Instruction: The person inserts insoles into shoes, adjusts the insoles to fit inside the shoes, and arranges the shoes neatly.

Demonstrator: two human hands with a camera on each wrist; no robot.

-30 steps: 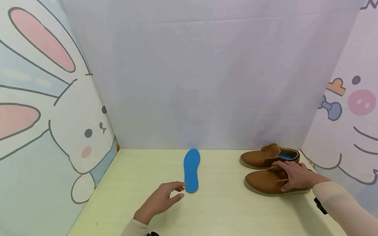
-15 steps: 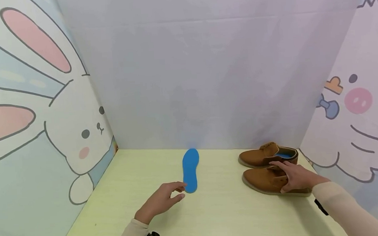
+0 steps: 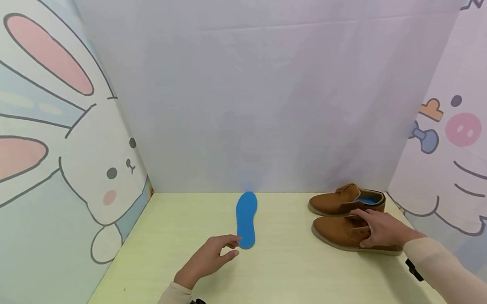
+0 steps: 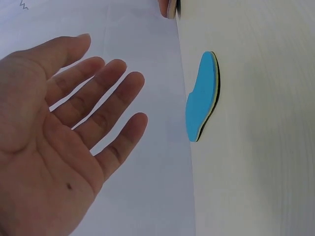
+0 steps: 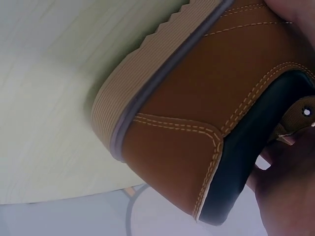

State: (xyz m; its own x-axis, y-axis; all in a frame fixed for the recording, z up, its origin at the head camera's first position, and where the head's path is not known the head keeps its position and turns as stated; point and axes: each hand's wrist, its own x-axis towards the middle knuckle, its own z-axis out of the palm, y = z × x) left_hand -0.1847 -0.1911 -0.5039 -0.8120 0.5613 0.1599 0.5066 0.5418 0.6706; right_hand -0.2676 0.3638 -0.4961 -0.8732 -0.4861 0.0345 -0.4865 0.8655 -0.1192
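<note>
Pale green table (image 3: 285, 279), walled by cartoon panels. Brown near shoe (image 3: 349, 236) at right, beside far shoe (image 3: 343, 201), held by right hand (image 3: 380, 229), grip curled over its collar with fingers inside the opening. Blue insole (image 3: 246, 219) flat mid-table, toe toward the back wall. Left hand (image 3: 208, 259) just short of its heel, grip wide, fingers straight, holding nothing.

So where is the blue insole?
In the head view the blue insole lies flat mid-table, just beyond the left hand, left of the two brown shoes.
</note>
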